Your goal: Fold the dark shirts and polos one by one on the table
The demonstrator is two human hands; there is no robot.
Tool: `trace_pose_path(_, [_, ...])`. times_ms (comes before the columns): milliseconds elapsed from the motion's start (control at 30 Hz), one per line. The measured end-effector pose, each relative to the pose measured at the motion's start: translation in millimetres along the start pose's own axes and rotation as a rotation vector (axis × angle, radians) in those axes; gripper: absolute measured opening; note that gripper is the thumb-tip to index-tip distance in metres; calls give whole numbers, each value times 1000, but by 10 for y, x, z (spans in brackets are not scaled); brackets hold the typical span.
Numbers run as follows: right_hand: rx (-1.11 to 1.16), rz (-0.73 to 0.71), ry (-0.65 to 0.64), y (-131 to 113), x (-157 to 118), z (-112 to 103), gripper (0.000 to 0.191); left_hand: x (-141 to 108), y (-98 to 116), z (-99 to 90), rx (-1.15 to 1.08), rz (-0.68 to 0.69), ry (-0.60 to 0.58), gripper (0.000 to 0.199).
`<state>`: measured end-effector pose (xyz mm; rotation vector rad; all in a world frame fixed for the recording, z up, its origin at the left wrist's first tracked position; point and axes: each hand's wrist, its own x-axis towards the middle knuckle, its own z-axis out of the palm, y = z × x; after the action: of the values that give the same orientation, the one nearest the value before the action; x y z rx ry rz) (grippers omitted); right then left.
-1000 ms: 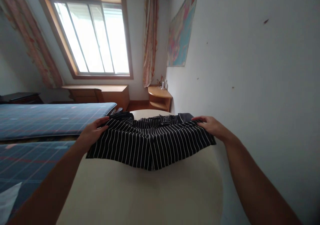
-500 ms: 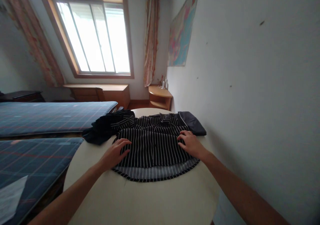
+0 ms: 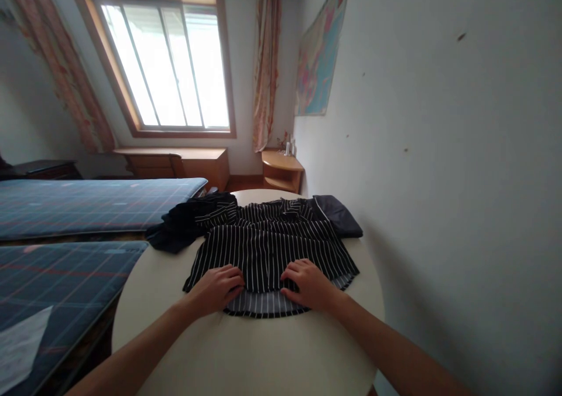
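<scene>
A black shirt with white stripes (image 3: 263,252) lies spread on a round cream table (image 3: 259,355), its curved hem towards me and its grey inner side showing at the hem. My left hand (image 3: 222,287) rests on the shirt's lower left part, fingers bent and a little apart. On the lower right part lies my right hand (image 3: 305,282), its fingers curved and apart over the cloth near the hem. Neither hand visibly grips the fabric. The shirt's upper part is bunched at the far side.
Dark bundled cloth (image 3: 175,226) lies at the table's back left, a folded dark grey cloth (image 3: 338,215) at its back right. Two blue plaid mattresses (image 3: 88,208) are on the left, with a paper (image 3: 26,346) on the nearer one. A wall (image 3: 439,208) runs along the right.
Both hands have moved inward and nearer to me, down to the hem. The shirt's lower corners now spread wider to both sides.
</scene>
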<state>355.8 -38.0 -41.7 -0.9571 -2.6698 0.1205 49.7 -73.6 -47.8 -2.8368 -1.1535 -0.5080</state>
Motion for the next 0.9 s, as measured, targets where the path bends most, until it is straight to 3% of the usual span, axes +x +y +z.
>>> trace_pose_path(267, [-20, -135, 91, -59, -18, -92, 11, 1, 88, -187, -61, -53, 83, 24])
trace_pose_path(433, [88, -279, -45, -77, -128, -143, 12, -56, 226, -294, -206, 3, -114, 18])
trace_pose_path(500, [118, -266, -80, -47, -135, -137, 18, -57, 219, -261, -238, -42, -144, 20])
trace_pose_path(633, [129, -151, -10, 86, -102, -122, 24, -81, 81, -88, -165, -140, -38, 35])
trace_pose_path(733, [106, -55, -48, 151, -128, -115, 54, -152, 19, 2, -113, -161, -112, 61])
trace_pose_path(800, [110, -15, -122, 125, -179, -121, 63, -204, 37, -18, -121, -166, -171, 67])
trace_pose_path(900, [138, -38, -161, 0, -250, -167, 61, -232, 101, -153, -161, -168, -188, 59])
